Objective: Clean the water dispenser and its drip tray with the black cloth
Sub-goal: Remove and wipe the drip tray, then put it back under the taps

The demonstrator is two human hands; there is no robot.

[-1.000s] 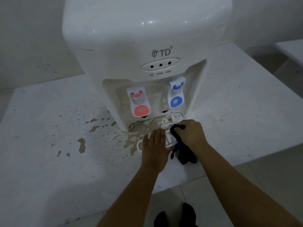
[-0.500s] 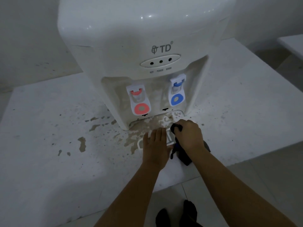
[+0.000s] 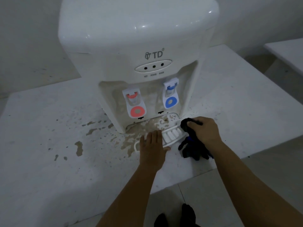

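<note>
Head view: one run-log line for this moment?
left hand flat on drip tray | right hand wiping with black cloth | brown stains on table

White water dispenser (image 3: 131, 38) with one red tap (image 3: 136, 104) and one blue (image 3: 170, 95) — black cloth (image 3: 191, 145), white drip tray (image 3: 172, 135), pale worktop (image 3: 49, 161) blotched with brown stains (image 3: 79, 147).
</note>
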